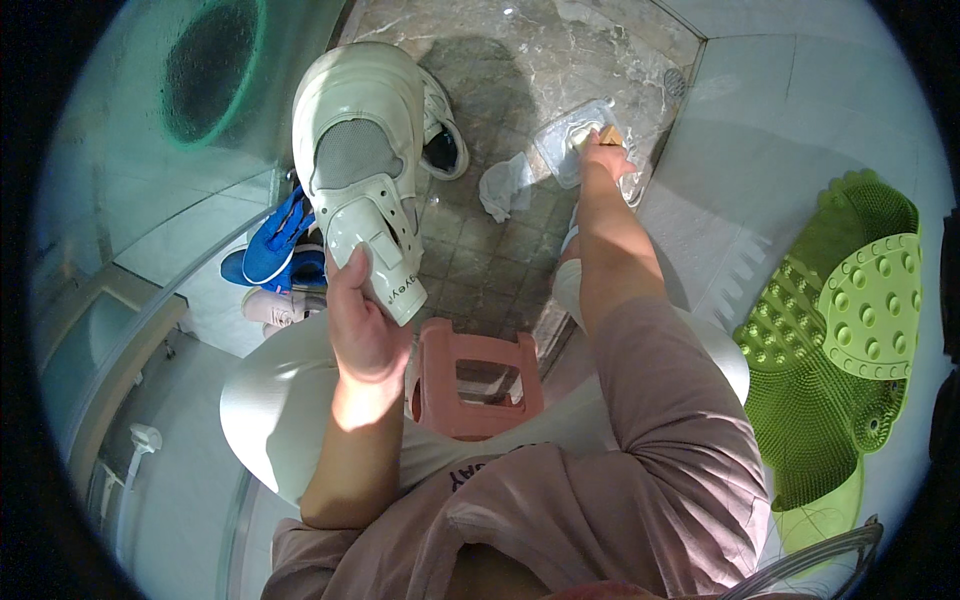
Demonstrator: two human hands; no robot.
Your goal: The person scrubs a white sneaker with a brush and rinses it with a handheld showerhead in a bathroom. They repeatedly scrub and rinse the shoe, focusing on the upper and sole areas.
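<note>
My left hand (367, 326) grips a white sneaker (358, 86) by its tongue, thumb on top, with the grey mesh toe facing up and away from me. The sneaker's eyelets hold no laces. Farther off, my right hand (607, 159) holds a small wooden-backed brush (611, 136). Its lower side is hidden over a clear plastic container (553, 155) with whitish, foamy stuff inside. A second white shoe (444, 124) lies on the wet floor, partly behind the held one. Between the shoes and container is a crumpled whitish translucent sheet (505, 187).
A pink plastic stool (480, 420) stands between my legs. Blue shoes (277, 244) and a pale pink shoe (274, 306) sit at left, by the glass panel (127, 172). A green bristled foot-scrubber slipper (802, 405) is at right. A floor drain (675, 82) lies in the far corner.
</note>
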